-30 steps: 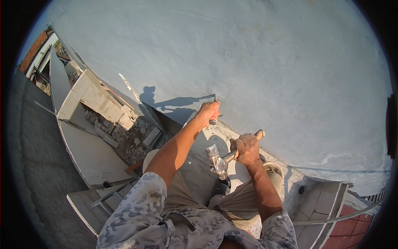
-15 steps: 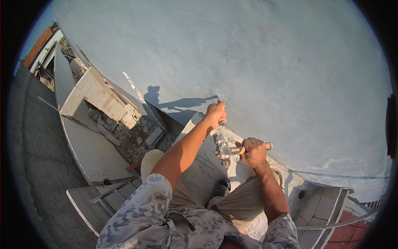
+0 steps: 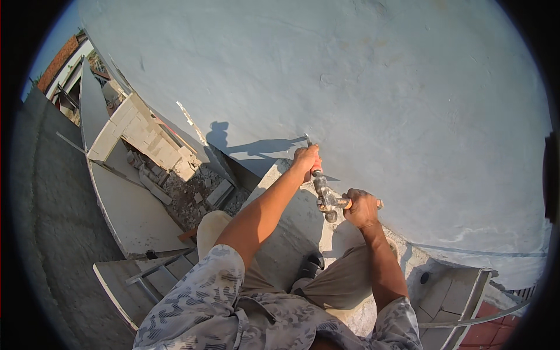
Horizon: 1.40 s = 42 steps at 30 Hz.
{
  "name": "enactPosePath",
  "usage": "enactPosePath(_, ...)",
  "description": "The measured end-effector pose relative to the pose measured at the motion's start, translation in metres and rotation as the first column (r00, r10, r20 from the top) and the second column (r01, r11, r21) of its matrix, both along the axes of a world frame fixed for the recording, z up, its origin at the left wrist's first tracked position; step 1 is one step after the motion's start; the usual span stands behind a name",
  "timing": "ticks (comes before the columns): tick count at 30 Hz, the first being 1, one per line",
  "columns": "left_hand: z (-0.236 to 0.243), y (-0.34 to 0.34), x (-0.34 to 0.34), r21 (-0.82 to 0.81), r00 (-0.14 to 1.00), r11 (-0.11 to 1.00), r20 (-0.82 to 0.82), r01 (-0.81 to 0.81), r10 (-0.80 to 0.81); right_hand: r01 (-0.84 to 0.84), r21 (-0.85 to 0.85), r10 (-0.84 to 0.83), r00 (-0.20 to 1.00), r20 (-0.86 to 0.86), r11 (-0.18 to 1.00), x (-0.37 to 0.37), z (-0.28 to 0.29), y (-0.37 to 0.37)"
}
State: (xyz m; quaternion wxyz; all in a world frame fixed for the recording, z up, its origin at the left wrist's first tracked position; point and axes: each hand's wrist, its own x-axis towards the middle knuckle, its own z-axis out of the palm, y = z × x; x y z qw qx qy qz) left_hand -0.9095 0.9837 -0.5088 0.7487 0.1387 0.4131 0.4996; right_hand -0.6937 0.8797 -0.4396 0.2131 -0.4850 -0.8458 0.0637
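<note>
My left hand (image 3: pixel 304 158) is closed around a chisel's red handle (image 3: pixel 317 165), its metal tip touching the grey plastered wall (image 3: pixel 408 87). My right hand (image 3: pixel 361 207) grips the short orange-and-dark handle of a heavy hammer (image 3: pixel 325 198). The hammer's worn metal head is at the butt of the chisel, apparently in contact. Below both hands runs a rough concrete ledge (image 3: pixel 277 216). My legs are bent beside it, with a dark sandal (image 3: pixel 310 265) showing between them.
At left, a pale block wall (image 3: pixel 151 149) borders rubble (image 3: pixel 195 192) far below, beside a dark grey wall (image 3: pixel 55 221). A metal ladder (image 3: pixel 160 274) lies lower left. At lower right are a blockwork edge (image 3: pixel 443 297), a round dark opening (image 3: pixel 424 277) and red panels (image 3: pixel 490 326).
The hammer head has moved up and right to the chisel's butt. My left hand with the chisel shifted slightly right and down, then held nearly still.
</note>
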Motion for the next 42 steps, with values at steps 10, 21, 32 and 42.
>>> enactPosePath(10, -0.002, 0.000, -0.001, -0.044, 0.976, 0.992, -0.190, -0.115, 0.105, 0.040, 0.051, -0.022, 0.950, -0.311, 0.998, -0.015, 0.018, -0.031)
enactPosePath(21, -0.024, 0.004, -0.013, -0.060, 0.937, 0.998, -0.350, -0.035, 0.012, 0.103, -0.105, -0.125, 0.963, -0.238, 0.989, -0.042, 0.005, -0.033)
enactPosePath(32, 0.019, 0.005, 0.004, -0.098, 0.960, 0.976, -0.222, -0.196, 0.171, 0.052, -0.100, -0.081, 0.949, -0.304, 0.994, -0.028, 0.012, -0.043)
enactPosePath(42, 0.013, 0.014, 0.020, -0.140, 0.978, 0.981, -0.174, -0.136, 0.111, 0.167, -0.254, -0.230, 0.943, -0.241, 0.953, -0.010, -0.013, -0.039)
